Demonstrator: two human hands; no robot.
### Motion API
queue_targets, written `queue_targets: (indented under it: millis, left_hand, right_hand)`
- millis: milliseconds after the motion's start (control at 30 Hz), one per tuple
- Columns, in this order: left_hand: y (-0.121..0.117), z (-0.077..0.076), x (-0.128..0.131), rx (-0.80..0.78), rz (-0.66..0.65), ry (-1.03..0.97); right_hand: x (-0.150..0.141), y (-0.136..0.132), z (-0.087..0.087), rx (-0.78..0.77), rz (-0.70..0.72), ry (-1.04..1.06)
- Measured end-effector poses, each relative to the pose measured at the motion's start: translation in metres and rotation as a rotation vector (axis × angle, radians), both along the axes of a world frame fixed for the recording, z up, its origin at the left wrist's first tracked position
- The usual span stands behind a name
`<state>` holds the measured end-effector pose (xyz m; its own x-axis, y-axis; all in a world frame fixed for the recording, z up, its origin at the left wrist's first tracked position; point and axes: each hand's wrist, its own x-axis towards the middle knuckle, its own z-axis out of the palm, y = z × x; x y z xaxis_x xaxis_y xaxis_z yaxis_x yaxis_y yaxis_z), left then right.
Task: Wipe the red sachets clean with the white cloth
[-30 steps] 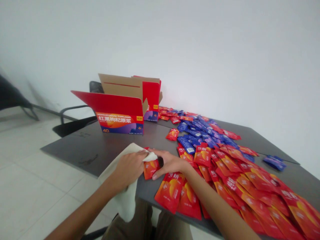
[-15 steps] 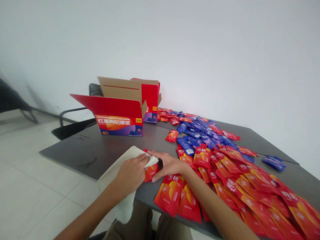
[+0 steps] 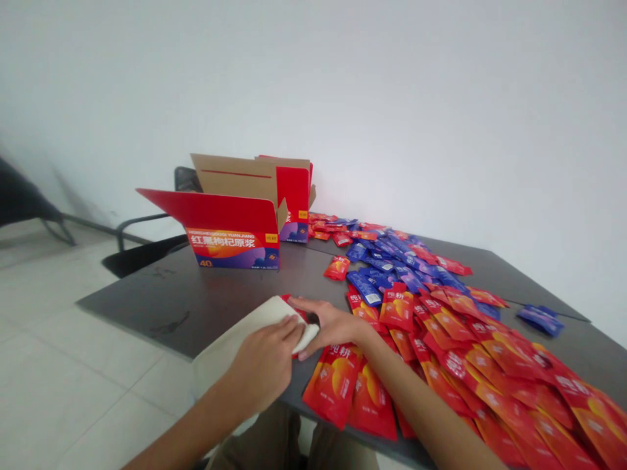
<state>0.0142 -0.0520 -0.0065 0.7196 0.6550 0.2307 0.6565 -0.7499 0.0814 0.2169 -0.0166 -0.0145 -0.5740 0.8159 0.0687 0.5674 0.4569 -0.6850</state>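
Near the table's front edge, my left hand (image 3: 272, 356) is closed on a cream cloth (image 3: 235, 339) and presses it flat over a red pouch (image 3: 288, 299). Only the pouch's red edges show; the cloth and fingers cover most of it. My right hand (image 3: 329, 323) grips the pouch's right side, thumb below and fingers above. Just to the right of that hand, red pouches with orange fruit prints (image 3: 336, 385) lie side by side at the table edge. The cloth's lower end hangs over the edge.
An open red carton (image 3: 235, 248) stands at the back left, a second carton (image 3: 294, 196) behind it. Blue pouches (image 3: 386, 261) and a large spread of red pouches (image 3: 490, 372) cover the grey table's (image 3: 147, 303) right side. A black chair (image 3: 142, 254) stands beyond the left edge.
My left hand has slid the cloth right and slightly down across the pouch, covering more of its front. My right hand stays in nearly the same place.
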Motion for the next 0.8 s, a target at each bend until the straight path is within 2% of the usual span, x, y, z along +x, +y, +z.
queue_targets:
  millis: [67, 100, 267, 333, 433, 500, 700, 800]
  left_hand:
    - [-0.002, 0.000, 0.000, -0.015, -0.047, -0.014]
    - [0.001, 0.001, -0.002, -0.025, -0.029, -0.021]
    - [0.025, 0.007, -0.007, -0.025, 0.158, -0.006]
    - [0.018, 0.004, -0.005, -0.002, 0.126, -0.007]
    - [-0.001, -0.002, 0.001, 0.014, -0.004, -0.016]
    - [-0.004, -0.002, 0.002, -0.002, -0.046, -0.023]
    - [0.020, 0.010, -0.007, -0.027, 0.157, 0.011]
    - [0.008, 0.005, -0.003, 0.008, 0.083, 0.015]
  right_hand:
    - [-0.001, 0.000, 0.001, 0.010, 0.001, -0.014]
    - [-0.001, -0.001, 0.002, 0.013, 0.001, -0.015]
    - [-0.002, -0.004, 0.007, 0.009, 0.015, 0.021]
    - [-0.002, -0.003, 0.007, -0.004, 0.003, 0.000]
    - [-0.002, -0.002, 0.005, -0.012, -0.010, -0.039]
    - [-0.002, -0.002, 0.005, -0.011, -0.010, -0.038]
    - [-0.001, -0.002, 0.004, 0.006, 0.014, 0.014]
    - [-0.001, -0.001, 0.002, -0.012, -0.001, 0.009]
